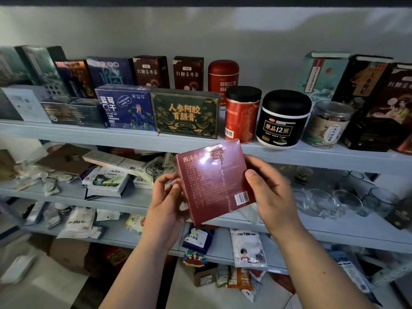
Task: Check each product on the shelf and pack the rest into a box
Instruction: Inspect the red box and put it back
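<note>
A dark red box (214, 181) wrapped in glossy film is held up in front of the shelf, its back with small print and a barcode facing me. My left hand (167, 201) grips its left edge and lower corner. My right hand (269, 192) grips its right edge, thumb on the face. Behind it the top shelf (89, 134) carries a blue blueberry box (126, 108), a dark green and gold box (185, 113), a red can with black lid (242, 114) and a black jar (282, 119).
More boxes and a red tin (223, 76) stand in the back row. The second shelf holds loose sachets and flat packs (107, 181) at left, glass bowls (330, 201) at right. Lower shelves and the floor hold packets and cardboard boxes (69, 255).
</note>
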### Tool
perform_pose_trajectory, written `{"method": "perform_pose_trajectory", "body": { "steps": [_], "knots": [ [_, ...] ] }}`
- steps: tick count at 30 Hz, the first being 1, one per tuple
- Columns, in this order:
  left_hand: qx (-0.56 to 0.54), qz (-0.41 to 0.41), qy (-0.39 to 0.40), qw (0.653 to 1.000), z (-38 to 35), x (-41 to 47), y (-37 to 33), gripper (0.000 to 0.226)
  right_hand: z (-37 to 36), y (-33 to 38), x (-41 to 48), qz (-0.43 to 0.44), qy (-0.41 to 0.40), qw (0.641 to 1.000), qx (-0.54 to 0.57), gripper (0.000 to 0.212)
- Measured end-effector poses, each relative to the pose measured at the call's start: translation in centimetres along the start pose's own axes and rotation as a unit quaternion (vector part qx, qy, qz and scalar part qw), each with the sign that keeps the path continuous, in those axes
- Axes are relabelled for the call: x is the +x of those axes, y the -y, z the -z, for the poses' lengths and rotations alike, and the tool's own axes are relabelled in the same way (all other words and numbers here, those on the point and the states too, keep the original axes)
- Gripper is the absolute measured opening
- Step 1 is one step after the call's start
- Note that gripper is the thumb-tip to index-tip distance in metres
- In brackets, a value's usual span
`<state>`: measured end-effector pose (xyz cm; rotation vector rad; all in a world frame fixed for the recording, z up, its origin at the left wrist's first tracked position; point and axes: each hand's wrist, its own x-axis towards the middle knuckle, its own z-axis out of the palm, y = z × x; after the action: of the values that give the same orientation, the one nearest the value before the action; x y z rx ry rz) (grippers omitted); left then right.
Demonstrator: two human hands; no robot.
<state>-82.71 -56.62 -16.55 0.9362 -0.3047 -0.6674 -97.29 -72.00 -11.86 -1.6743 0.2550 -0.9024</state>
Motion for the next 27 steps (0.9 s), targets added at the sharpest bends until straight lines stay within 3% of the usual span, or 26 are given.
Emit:
{"method": "perform_pose_trajectory", "body": {
  "steps": [1,3,5,13,22,27],
  "knots": [
    [0.006,-0.006,0.019,1.000,0.2,-0.1,-0.2,0.032,0.0,-0.1,0.1,0.007,0.001,1.000,-0.007,0.032],
    [0.018,0.003,0.066,0.998,1.1,0.1,-0.1,0.092,-0.2,-0.3,0.2,0.026,0.006,0.999,-0.036,0.031],
    [0.009,0.019,0.100,0.995,1.3,0.0,-0.2,0.111,-0.4,-0.5,0.3,0.030,0.015,0.998,-0.051,0.032],
    [-0.157,0.110,0.054,0.980,0.6,-1.0,0.0,0.068,-0.9,-1.9,0.9,-0.024,0.044,0.995,-0.085,0.041],
    [-0.205,0.224,0.049,0.952,0.4,-0.7,0.7,0.066,-0.7,-1.0,0.6,-0.043,0.055,0.995,-0.064,0.038],
    [-0.208,0.229,0.051,0.949,-0.1,-0.7,1.2,0.063,-0.3,-1.2,0.6,-0.033,0.041,0.997,-0.062,0.043]
  ]
}}
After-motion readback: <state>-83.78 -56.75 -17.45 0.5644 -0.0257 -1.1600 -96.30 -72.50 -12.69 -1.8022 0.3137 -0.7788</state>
